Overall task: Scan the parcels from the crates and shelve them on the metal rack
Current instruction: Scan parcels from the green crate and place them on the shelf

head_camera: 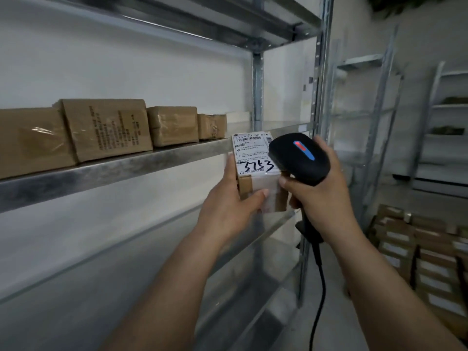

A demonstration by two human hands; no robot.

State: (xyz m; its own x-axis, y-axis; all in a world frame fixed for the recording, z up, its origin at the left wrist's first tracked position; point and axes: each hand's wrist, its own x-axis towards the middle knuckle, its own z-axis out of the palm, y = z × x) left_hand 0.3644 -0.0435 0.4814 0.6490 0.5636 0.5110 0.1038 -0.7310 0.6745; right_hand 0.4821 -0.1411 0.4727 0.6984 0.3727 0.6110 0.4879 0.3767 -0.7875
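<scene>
While clasping the parcel (pixel 255 171) by opposite faces in the left hand (pixel 228 206), just off the rack shelf (pixel 114 171) front edge near its right corner, and clenching the scanner (pixel 298 158) in the right hand (pixel 321 196), seems light, stiff, perhaps tape-slick, best held by its sides.

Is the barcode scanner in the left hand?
No, the right hand grips the barcode scanner, while the left hand holds the labelled parcel.

Dim indoor light, dark blurred right side, wide-angle bending at edges, soft focus
</scene>
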